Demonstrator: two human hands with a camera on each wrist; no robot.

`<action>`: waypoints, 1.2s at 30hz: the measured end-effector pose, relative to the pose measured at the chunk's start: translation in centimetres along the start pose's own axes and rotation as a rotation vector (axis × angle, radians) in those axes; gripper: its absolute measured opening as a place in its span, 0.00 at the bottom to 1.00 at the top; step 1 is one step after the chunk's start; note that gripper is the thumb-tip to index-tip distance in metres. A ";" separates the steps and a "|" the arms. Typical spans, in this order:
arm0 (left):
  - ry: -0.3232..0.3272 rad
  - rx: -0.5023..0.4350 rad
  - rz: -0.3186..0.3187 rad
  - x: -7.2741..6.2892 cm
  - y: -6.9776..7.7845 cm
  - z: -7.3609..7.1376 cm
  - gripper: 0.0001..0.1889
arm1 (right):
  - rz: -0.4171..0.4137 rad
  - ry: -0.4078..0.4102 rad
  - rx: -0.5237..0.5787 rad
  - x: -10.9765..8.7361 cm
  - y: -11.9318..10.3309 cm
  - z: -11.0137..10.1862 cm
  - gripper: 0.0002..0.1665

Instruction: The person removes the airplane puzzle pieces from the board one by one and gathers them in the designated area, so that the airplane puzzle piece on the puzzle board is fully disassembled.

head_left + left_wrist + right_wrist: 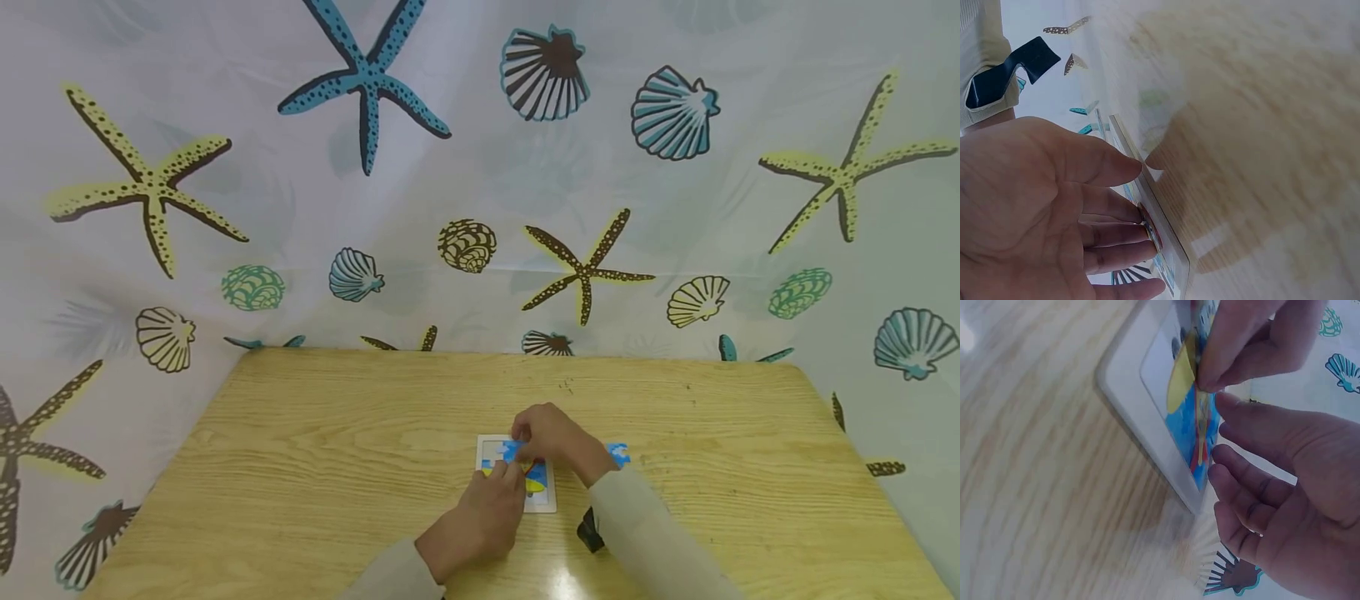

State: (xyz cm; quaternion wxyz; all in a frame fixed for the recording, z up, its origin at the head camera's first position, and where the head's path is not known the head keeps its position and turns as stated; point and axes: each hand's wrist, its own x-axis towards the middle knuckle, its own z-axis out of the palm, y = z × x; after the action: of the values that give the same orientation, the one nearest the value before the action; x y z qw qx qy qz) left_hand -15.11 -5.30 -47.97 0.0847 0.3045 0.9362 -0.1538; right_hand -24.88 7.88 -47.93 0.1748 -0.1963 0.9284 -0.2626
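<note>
A jigsaw puzzle in a white frame [553,498] lies on the wooden table, its picture showing blue, yellow and red parts. My left hand [489,510] is at its lower left, fingertips down on the picture. The left wrist view shows that hand's thumb by the frame's edge and its fingers [1119,255] extended, with nothing in the palm. From the far right side my right hand [551,433] reaches over the frame. Its loosely bent fingers [1244,494] and thumb have their tips close to the picture [1182,428], with no piece showing between them.
Loose blue-and-white puzzle pieces [618,453] lie right of the frame, partly behind the right forearm. A black device [590,531] is strapped at the right sleeve. Behind the table [337,417] hangs a cloth [465,183] printed with starfish and shells.
</note>
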 end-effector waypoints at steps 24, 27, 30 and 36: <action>-0.063 -0.028 0.001 -0.1 0.2 0.0 0.30 | 0.041 -0.050 -0.035 0.2 -0.9 0.3 0.11; -0.074 -0.028 0.007 -0.1 0.1 0.0 0.30 | 0.044 -0.057 -0.032 0.3 -0.8 0.3 0.12; -0.069 -0.028 0.001 -0.2 0.1 -0.1 0.30 | 0.041 -0.051 -0.052 0.3 -0.9 0.2 0.12; -0.075 -0.048 -0.004 -0.3 0.0 -0.5 0.30 | 0.051 -0.039 -0.070 0.3 -1.3 0.0 0.13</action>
State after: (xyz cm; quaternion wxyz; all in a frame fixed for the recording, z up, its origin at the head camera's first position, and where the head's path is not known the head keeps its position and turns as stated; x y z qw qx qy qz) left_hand -14.90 -5.27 -47.40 0.1269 0.2947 0.9363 -0.1426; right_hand -24.78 6.69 -47.30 0.1926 -0.1837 0.9381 -0.2216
